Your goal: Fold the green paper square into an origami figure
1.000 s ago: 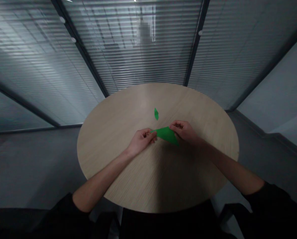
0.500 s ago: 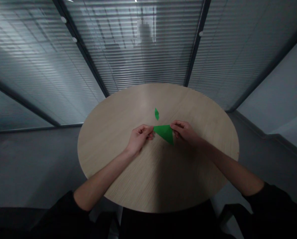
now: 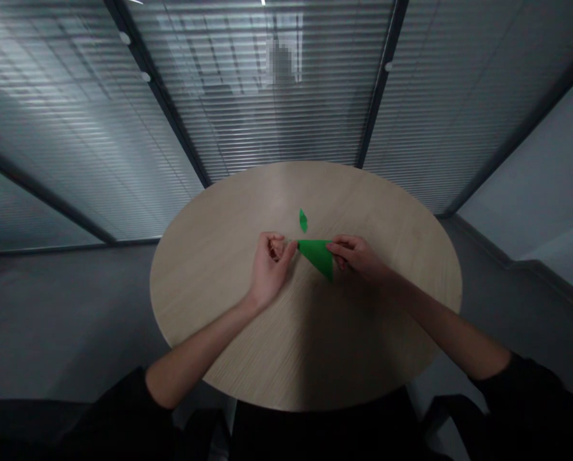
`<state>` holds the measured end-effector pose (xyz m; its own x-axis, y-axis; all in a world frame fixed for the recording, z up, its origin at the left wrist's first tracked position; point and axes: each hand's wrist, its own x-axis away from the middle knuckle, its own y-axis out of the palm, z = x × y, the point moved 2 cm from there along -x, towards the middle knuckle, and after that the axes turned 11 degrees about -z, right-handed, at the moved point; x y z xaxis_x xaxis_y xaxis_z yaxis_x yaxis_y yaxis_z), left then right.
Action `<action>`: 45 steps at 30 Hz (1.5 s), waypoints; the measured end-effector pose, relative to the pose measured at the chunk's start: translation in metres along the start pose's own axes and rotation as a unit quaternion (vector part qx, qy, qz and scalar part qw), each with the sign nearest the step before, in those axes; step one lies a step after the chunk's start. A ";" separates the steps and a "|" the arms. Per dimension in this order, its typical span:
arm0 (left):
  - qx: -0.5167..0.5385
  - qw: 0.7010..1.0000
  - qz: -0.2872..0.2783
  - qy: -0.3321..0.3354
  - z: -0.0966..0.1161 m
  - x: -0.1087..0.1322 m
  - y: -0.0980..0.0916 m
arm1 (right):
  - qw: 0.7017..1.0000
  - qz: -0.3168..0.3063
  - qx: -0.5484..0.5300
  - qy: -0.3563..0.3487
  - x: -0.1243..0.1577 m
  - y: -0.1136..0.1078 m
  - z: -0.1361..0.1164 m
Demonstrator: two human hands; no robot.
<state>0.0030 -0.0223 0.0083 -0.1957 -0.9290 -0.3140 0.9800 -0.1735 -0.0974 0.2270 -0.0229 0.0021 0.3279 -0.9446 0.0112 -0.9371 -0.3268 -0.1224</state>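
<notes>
A green triangular piece of paper point(image 3: 319, 255) is held over the middle of the table, its long slanted edge facing my left side and one point hanging down toward me. My right hand point(image 3: 356, 253) pinches its upper right corner between thumb and fingers. At the left corner, the thumb of my left hand point(image 3: 269, 269) reaches out to touch or nearly touch the tip, while its other fingers curl back, apart from the thumb. Just beyond the paper lies a small, narrow green folded paper piece point(image 3: 303, 221) on the tabletop.
The round wooden table point(image 3: 228, 358) has a dark shadow across its near half. Behind it stand glass panels with horizontal blinds point(image 3: 286, 128) and dark frames. A pale wall point(image 3: 536, 166) is on the right. Dark chair parts show at the lower edge.
My left hand has loosened its pinch on the paper's left corner; its fingers have drawn back and up, away from the thumb. My right hand keeps its hold almost unmoved.
</notes>
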 end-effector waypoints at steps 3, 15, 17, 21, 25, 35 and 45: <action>-0.143 0.984 -0.078 0.071 0.009 0.008 0.005 | 1.000 0.008 -0.026 -0.009 0.000 0.002 0.000; -0.174 0.961 -0.209 0.055 0.004 0.016 0.017 | 0.983 -0.064 -0.170 0.014 0.011 0.014 -0.007; -0.169 0.961 -0.213 0.050 0.004 0.016 0.017 | 0.980 -0.060 -0.188 0.021 0.011 0.013 -0.007; -0.150 0.965 -0.215 0.030 0.007 0.017 0.019 | 0.980 -0.054 -0.191 0.032 0.013 0.013 -0.011; -0.152 0.963 -0.222 0.020 0.010 0.017 0.016 | 0.994 -0.001 -0.111 -0.003 0.011 0.012 -0.014; -0.277 0.925 -0.249 0.080 0.004 0.013 0.008 | 0.992 0.104 0.034 -0.062 0.003 0.007 -0.005; -0.227 0.951 -0.192 0.080 0.006 0.005 0.004 | 0.977 0.055 0.150 -0.138 0.012 0.004 -0.015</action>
<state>0.0060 -0.0297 0.0125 -0.5743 -0.7577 -0.3099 0.7261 -0.2966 -0.6204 0.2260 -0.0363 0.0163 0.2855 -0.9162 -0.2810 -0.9048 -0.1611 -0.3941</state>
